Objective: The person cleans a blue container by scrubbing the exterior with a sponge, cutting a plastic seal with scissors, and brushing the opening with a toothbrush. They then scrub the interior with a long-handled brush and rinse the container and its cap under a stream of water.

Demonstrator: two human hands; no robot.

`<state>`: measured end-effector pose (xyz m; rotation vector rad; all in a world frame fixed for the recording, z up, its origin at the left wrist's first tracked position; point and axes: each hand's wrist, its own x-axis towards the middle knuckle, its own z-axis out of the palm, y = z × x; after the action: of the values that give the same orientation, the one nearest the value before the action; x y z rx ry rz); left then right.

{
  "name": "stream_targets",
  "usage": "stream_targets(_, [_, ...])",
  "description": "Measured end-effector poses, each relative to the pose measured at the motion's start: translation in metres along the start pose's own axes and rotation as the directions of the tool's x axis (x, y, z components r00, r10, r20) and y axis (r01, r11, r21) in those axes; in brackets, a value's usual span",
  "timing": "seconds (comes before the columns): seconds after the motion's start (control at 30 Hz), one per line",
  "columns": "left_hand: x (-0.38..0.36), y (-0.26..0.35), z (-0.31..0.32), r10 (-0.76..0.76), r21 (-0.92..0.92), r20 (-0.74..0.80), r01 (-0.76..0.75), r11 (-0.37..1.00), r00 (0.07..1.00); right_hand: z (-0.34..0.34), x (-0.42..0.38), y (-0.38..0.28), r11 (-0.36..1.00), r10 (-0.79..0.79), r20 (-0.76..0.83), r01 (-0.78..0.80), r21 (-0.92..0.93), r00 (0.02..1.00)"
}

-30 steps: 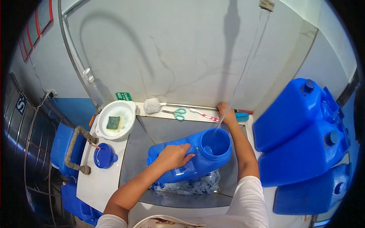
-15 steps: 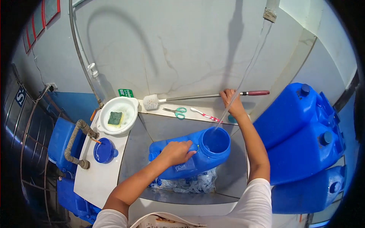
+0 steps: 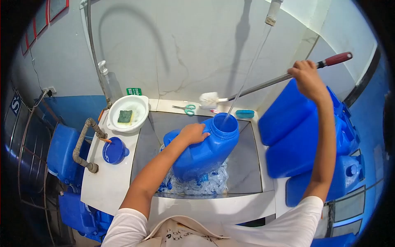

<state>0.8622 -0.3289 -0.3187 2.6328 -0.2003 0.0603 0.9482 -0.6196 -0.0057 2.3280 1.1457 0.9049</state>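
My left hand [image 3: 194, 133] is closed around the handle of a blue plastic jug [image 3: 203, 158], which leans in the sink with its wide mouth up. Water [image 3: 252, 64] runs from the pipe above into that mouth. Off to the right, my right hand [image 3: 306, 78] grips a long-handled brush [image 3: 263, 86] by its metal rod, just below the red grip. Its white brush head hangs in front of the back ledge, left of the water stream. Under the jug, a heap of clear and blue plastic strips [image 3: 214, 181] lies on the floor of the sink [image 3: 247, 164].
Green scissors [image 3: 189, 109] and a teal brush [image 3: 245, 113] lie on the back ledge. To the left are a white basin [image 3: 144, 119] holding a sponge [image 3: 125, 116], a blue funnel [image 3: 113, 152] and a bent pipe [image 3: 77, 150]. Several blue jugs [image 3: 304, 136] stand on the right.
My right hand has lifted the brush off the ledge and moved it right and toward me. The jug has tipped more upright under the water, with my left hand still on its handle.
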Motion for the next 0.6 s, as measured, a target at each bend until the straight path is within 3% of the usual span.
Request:
stream_targets(0.17, [0.009, -0.002, 0.002, -0.004, 0.019, 0.015, 0.003, 1.0, 1.0, -0.05, -0.015, 0.01, 0.999, 0.023, 0.034, -0.022, -0.025, 0.999])
stream_targets(0.3, [0.008, 0.006, 0.004, 0.006, 0.05, 0.029, -0.007, 0.999, 1.0, -0.003, -0.019, -0.031, 0.962, -0.27, -0.081, 0.271, 0.005, 0.959])
stream_targets(0.37, [0.003, 0.013, 0.001, 0.012, 0.032, 0.043, -0.014, 0.999, 0.999, 0.022, -0.024, -0.067, 0.93, -0.366, -0.004, 0.365, 0.044, 0.931])
stream_targets(0.43, [0.0, 0.016, -0.001, 0.02, 0.041, 0.055, -0.022, 0.999, 0.998, 0.039, -0.033, -0.095, 0.944, -0.329, -0.066, 0.328, -0.024, 0.942])
stream_targets(0.5, [-0.004, 0.016, -0.001, 0.024, 0.044, 0.064, -0.027, 0.999, 0.998, 0.047, -0.04, -0.102, 0.966, -0.257, -0.003, 0.256, -0.042, 0.966])
stream_targets(0.53, [-0.006, 0.017, 0.001, 0.064, 0.046, 0.04, -0.066, 0.997, 0.997, 0.051, -0.044, -0.102, 0.996, -0.085, -0.22, 0.085, -0.013, 0.972])
stream_targets(0.57, [-0.007, 0.018, 0.002, 0.104, 0.05, 0.018, -0.105, 0.993, 0.994, 0.056, -0.047, -0.102, 0.995, 0.095, -0.417, -0.08, 0.055, 0.904])
stream_targets(0.6, [-0.009, 0.02, 0.001, 0.101, 0.051, 0.02, -0.102, 0.993, 0.995, 0.064, -0.052, -0.098, 0.981, 0.191, -0.417, -0.158, 0.113, 0.888])
